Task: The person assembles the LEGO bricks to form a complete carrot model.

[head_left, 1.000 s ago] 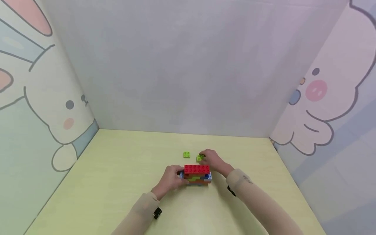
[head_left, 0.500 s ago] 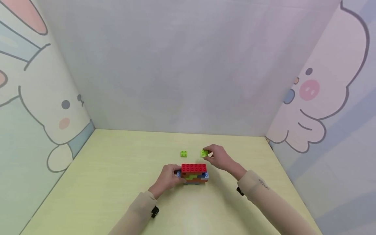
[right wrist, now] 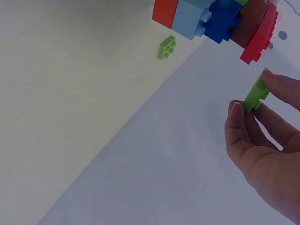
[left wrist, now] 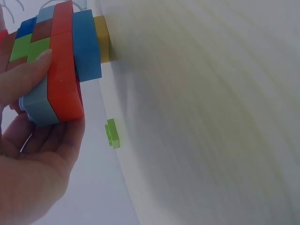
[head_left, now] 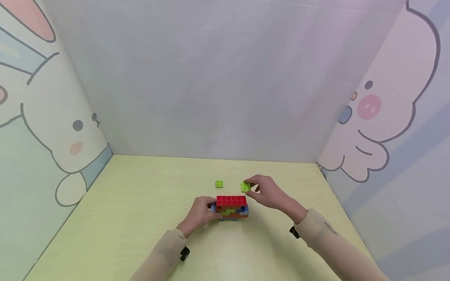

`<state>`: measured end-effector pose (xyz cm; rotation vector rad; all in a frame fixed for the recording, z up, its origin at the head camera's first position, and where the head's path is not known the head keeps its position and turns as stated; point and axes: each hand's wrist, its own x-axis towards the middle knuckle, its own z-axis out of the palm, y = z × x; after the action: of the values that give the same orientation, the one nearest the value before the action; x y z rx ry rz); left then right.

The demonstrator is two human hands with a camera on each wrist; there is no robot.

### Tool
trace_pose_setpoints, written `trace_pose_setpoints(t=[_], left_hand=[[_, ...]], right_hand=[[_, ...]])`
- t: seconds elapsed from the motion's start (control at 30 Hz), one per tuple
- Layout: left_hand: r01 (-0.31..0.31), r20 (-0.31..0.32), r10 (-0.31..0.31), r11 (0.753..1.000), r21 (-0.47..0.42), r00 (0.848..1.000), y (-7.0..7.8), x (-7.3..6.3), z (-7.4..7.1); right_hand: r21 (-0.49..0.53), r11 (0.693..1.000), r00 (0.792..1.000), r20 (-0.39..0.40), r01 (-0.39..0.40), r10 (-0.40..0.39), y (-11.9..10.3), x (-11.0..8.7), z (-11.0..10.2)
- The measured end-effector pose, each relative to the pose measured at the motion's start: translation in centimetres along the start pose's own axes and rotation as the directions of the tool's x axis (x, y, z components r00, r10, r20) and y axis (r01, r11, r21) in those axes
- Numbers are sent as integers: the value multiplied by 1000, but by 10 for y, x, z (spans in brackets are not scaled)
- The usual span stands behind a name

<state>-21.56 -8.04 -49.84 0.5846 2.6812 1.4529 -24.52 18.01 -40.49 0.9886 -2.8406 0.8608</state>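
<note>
My left hand (head_left: 200, 214) grips the left end of a block structure (head_left: 231, 207), thumb on the near side and fingers around the far side. The structure has a red studded top over brown, green, blue and orange bricks. In the left wrist view a blue brick (left wrist: 87, 47) and a yellow brick (left wrist: 102, 40) project from its underside. My right hand (head_left: 268, 192) pinches a flat lime-green brick (head_left: 245, 187) between thumb and fingertips. This brick is apart from the structure, as the right wrist view shows, with its studs (right wrist: 264, 95) on the side toward my palm.
A second lime-green brick (head_left: 219, 184) lies on the pale yellow table (head_left: 147, 195) behind the structure. A grey wall (head_left: 218, 97) closes off the back, and printed panels with cartoon animals stand at left (head_left: 63, 117) and right (head_left: 383, 97).
My right hand has moved right, raising the lime-green brick off the table, then slightly back toward me. My left hand keeps its hold on the structure; the head view has shifted a little.
</note>
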Motion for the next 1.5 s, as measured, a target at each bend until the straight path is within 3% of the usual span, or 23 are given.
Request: trace_pose_setpoints(t=[0.23, 0.5, 1.13, 1.5], left_hand=[[0, 3, 0, 1000, -7, 1000, 1, 1, 0], [5, 5, -5, 1000, -7, 1000, 1, 1, 0], [6, 13, -6, 1000, -8, 1000, -1, 3, 0], [1, 20, 0, 1000, -15, 1000, -1, 4, -1]], right_hand=[[27, 1000, 994, 106, -13, 10, -6, -8, -4], [54, 998, 985, 172, 18, -27, -7, -11, -4], [23, 997, 985, 159, -74, 69, -14, -10, 3], [11, 996, 987, 132, -89, 87, -16, -7, 2]])
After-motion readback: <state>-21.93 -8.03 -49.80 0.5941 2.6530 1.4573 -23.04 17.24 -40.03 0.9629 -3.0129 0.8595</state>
